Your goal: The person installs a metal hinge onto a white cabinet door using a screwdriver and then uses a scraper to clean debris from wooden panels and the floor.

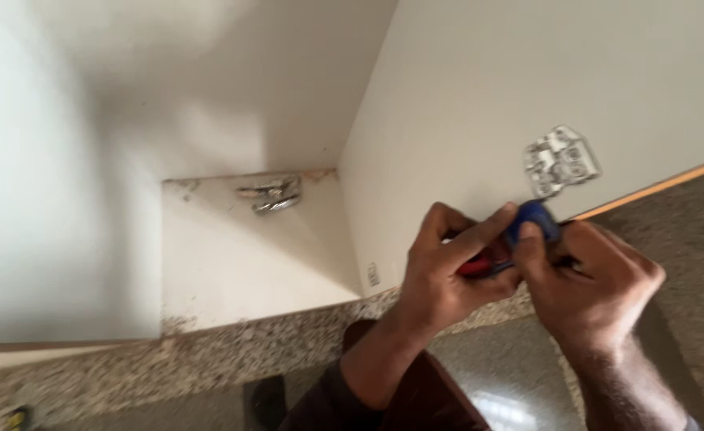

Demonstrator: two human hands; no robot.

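Fingers (pixel 479 231) of both hands wrapped around blue-red tool (pixel 527 227), below cabinet hinge (pixel 561 161)

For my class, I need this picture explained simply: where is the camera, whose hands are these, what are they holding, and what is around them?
There is one picture, taken by a camera worn on a person's head, looking down at their own bare hands. The left hand and right hand meet around a small tool with a blue and red handle; its tip is hidden, so its kind is unclear. They work at the edge of a white cabinet door that carries a metal hinge. Inside the open cabinet, a second hinge part sits on the inner panel. Below runs a speckled stone ledge, with a shiny floor beneath.
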